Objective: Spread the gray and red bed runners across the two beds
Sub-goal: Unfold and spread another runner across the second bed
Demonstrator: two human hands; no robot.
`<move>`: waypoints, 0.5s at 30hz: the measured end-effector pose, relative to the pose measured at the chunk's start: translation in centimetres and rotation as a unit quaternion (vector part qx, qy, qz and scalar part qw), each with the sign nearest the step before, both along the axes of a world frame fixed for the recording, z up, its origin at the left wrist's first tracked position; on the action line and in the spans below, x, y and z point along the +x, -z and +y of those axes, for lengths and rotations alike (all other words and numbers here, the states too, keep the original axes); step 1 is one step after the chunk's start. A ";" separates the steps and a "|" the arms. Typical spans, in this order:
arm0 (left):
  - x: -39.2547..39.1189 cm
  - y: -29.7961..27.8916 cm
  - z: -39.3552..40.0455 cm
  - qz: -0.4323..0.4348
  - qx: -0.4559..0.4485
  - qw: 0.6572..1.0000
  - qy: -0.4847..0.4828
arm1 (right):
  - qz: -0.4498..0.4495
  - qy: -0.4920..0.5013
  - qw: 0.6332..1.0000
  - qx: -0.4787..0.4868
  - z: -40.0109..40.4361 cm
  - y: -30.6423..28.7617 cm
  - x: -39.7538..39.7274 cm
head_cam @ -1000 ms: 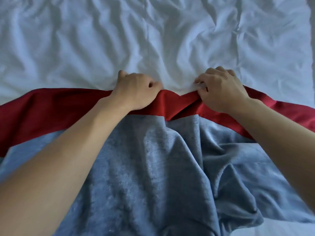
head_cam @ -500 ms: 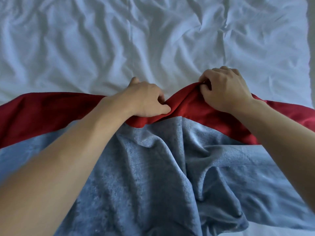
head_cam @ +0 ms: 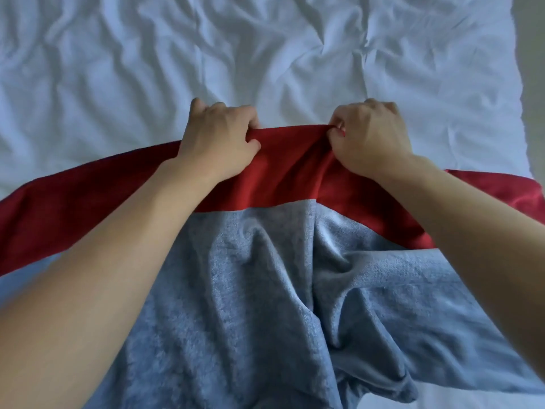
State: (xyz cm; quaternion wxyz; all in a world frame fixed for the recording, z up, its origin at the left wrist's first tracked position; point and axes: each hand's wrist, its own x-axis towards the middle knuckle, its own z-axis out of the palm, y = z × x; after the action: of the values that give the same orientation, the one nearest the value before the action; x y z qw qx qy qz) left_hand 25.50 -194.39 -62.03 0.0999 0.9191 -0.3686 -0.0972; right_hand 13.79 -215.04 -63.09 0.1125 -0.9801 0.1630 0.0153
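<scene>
The left hand [head_cam: 218,143] and the right hand [head_cam: 370,140] each grip, with curled fingers, the far red edge of the soft gray and red fabric bed runner [head_cam: 265,261], which lies bunched across the wrinkled white sheet of the bed [head_cam: 118,69]. Risk: uneven pulling may skew the runner or drag the sheet. The gray folds between the forearms may hinder flattening.

You're looking down at a white bedsheet [head_cam: 265,48], heavily wrinkled, filling the top of view. Past its right edge, a dull gray-beige strip [head_cam: 532,54], floor or wall, can't tell. Soft, cool light.
</scene>
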 end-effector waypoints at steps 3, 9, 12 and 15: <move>0.2 0.6 0.1 0.004 0.031 0.999 0.021 | 0.011 -0.045 0.999 0.015 0.3 0.4 0.2; 1.1 1.6 -1.1 -0.045 0.034 0.998 -0.002 | 0.001 0.009 1.000 -0.001 -1.4 1.3 1.0; -0.4 2.1 -3.3 -0.017 0.019 0.999 0.024 | 0.004 -0.006 1.000 -0.001 -1.8 1.1 -0.7; -3.0 2.5 -6.3 -0.015 0.006 0.999 0.052 | 0.001 0.000 1.000 -0.027 -3.3 0.6 -4.0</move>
State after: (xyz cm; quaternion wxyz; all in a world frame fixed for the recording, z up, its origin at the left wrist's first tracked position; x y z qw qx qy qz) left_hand 22.54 -200.70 -64.57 0.0840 0.9007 -0.4166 -0.0902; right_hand 9.82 -218.38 -63.68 0.0861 -0.9826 0.1640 0.0123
